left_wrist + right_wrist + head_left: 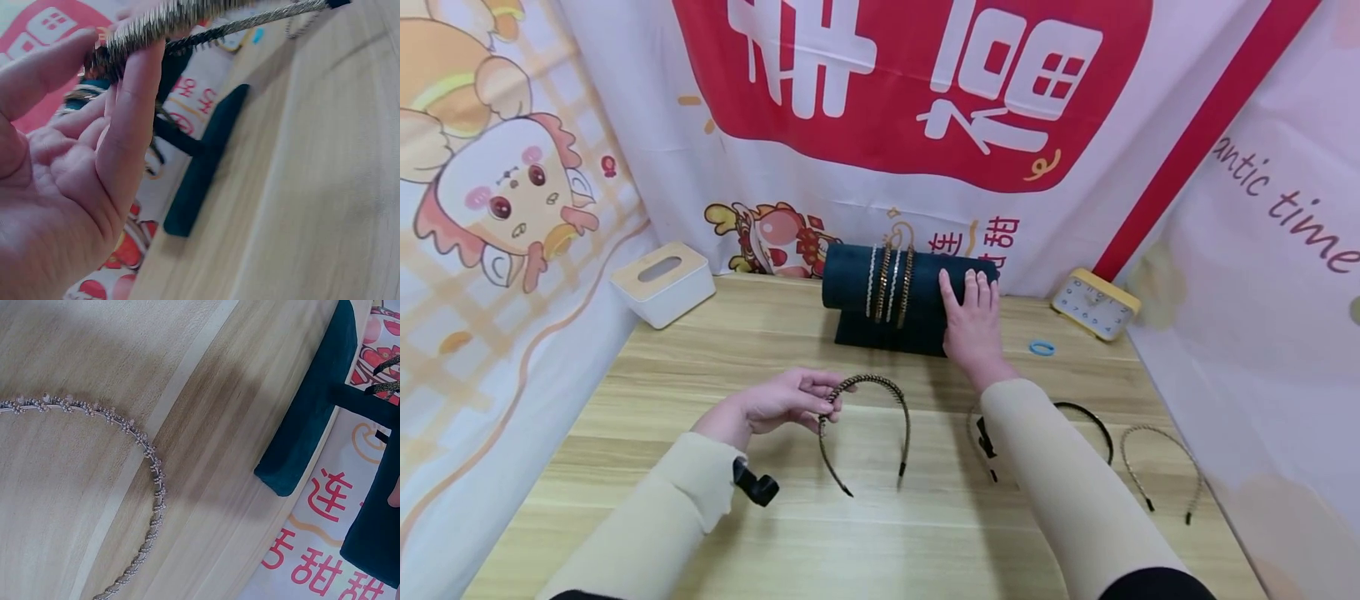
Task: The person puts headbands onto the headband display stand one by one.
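Note:
My left hand [782, 400] pinches a dark bronze beaded headband [880, 380] by its left side, its two ends pointing down over the wooden table. In the left wrist view thumb and fingers close around the headband's beaded band [147, 28]. My right hand [973, 321] rests on the right end of a dark green roll-shaped display stand [846, 279], fingers extended over its top. Several gold and silvery headbands [883, 287] sit side by side around the roll, left of that hand. The right wrist view catches the stand's base [312, 419] and only a fingertip.
Under and beside my right forearm lie a beaded headband [156, 487], a black headband [1093, 417] and a thin pale headband [1157, 429]. A blue ring [1042, 347], a yellow clock [1093, 304] and a white tissue box [666, 287] stand farther back. Printed cloth walls [767, 175] enclose the table.

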Tool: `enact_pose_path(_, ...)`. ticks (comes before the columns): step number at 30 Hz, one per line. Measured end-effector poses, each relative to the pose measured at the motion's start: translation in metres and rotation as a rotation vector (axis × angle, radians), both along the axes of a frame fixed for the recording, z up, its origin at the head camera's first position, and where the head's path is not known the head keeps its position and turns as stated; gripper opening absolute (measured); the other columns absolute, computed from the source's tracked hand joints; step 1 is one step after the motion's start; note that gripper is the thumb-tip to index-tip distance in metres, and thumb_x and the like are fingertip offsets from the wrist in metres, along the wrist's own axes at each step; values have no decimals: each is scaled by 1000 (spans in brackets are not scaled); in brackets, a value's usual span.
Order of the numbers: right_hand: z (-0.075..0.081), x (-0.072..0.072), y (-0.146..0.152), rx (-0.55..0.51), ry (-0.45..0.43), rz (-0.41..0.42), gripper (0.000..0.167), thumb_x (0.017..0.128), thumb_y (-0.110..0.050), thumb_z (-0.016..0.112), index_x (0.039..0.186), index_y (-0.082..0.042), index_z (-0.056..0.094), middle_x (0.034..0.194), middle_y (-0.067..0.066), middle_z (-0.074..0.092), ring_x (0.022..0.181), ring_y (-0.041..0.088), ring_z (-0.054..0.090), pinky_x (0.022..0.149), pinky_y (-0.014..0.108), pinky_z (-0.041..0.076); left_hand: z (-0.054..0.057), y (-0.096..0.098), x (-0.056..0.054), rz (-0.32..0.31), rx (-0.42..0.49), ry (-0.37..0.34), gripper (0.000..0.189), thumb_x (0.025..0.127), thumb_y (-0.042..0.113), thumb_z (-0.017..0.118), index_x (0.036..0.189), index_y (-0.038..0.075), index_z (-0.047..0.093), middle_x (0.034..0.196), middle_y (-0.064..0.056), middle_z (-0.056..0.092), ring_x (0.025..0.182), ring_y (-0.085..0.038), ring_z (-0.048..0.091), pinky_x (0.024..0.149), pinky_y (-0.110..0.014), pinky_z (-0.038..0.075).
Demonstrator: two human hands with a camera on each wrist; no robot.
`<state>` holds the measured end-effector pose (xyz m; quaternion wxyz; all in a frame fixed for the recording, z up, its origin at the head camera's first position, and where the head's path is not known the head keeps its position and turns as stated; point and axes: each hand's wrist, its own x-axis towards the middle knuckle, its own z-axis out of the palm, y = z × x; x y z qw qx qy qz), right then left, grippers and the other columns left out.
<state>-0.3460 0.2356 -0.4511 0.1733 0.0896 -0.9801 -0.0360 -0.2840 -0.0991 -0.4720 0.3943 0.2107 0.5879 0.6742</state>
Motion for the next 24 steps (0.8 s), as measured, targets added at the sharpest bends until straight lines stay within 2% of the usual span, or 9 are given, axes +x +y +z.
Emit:
enact_pose_path(5,0,0,-1,1,-24,-6,99,87,-20,71,160,-21,4,155,30,12,143,47,9,116,55,-7,11,-17,9,128,-16,-12,48,99,4,55,140,-14,38,95,-8,60,81,-16,63,77,-41,58)
enact_pose_path(8,0,0,-1,-1,-26,-12,100,87,-19,70,160,-21,3,155,30,11,143,47,8,116,55,-7,15,-22,12,269,-59,-6,37,105,15,46,132,-10,47,78,-1,51,65,-10,53,67,-29,55)
enact_pose_path(10,0,-1,-1,1,-21,-17,100,86,-19,70,160,-21,3,155,30,11,143,48,8,116,56,-7,17,-24,13,387,-77,-11,35,108,24,40,124,-5,53,67,4,43,54,-6,43,55,-20,46)
enact_pose_path(13,0,-1,-1,0,-15,-14,100,86,-19,71,160,-21,5,155,30,12,142,48,9,116,56,-6,20,-25,13,519,-70,-20,37,109,31,37,113,-1,55,59,8,33,47,-3,31,47,-17,30)
enact_pose_path(15,0,0,-1,-1,-17,-12,100,86,-20,72,160,-21,5,155,30,12,142,48,9,116,56,-6,21,-26,14,576,-53,-20,34,108,30,39,110,1,56,58,8,35,47,-3,33,47,-17,31)
enact_pose_path(17,0,0,-2,-4,-21,-9,100,86,-20,72,160,-21,4,155,30,11,142,48,9,116,56,-6,23,-28,14,594,-45,-2,29,107,27,43,109,2,56,62,6,44,51,-5,42,52,-18,41)
enact_pose_path(20,0,0,-2,-9,-17,-11,101,85,-20,73,160,-21,5,155,30,11,143,47,8,116,56,-6,25,-29,12,597,-55,70,24,105,22,50,110,-1,56,79,0,61,72,-12,60,76,-27,52)
enact_pose_path(22,0,0,-1,-7,-13,-13,101,85,-20,73,160,-21,5,155,30,12,143,47,8,116,56,-6,25,-31,10,615,-92,141,27,103,21,54,114,-4,56,92,-2,67,88,-15,63,90,-32,48)
enact_pose_path(24,1,1,-1,-6,-11,-12,100,85,-20,73,160,-21,5,155,30,12,142,47,8,116,56,-6,26,-32,8,642,-147,213,32,102,22,57,119,-6,57,100,-2,69,98,-16,63,97,-35,43)
